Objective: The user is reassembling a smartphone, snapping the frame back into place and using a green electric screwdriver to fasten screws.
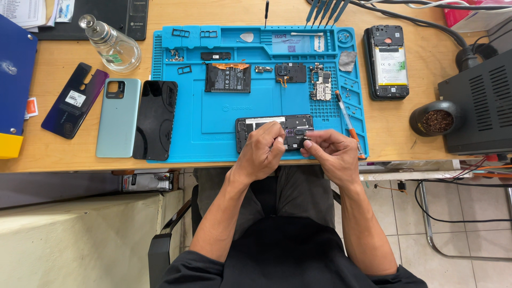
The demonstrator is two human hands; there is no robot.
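Note:
An opened black phone frame (250, 126) lies at the near edge of a blue repair mat (184, 144). My left hand (262, 150) rests on the frame's middle, fingers curled, pinching something small that I cannot make out. My right hand (332, 153) is at the frame's right end, its fingertips closed on a small dark part. The two hands almost touch over the frame.
On the mat lie a black battery (228, 78), small circuit boards (321, 85), a camera module (289, 72) and an orange-handled tool (348, 121). Left of it are a black screen (154, 119), a mint back cover (118, 117), a purple cover (74, 99) and a glass bottle (112, 47). Another opened phone (387, 62), a tip-cleaner pot (436, 118) and a black box (480, 106) stand right.

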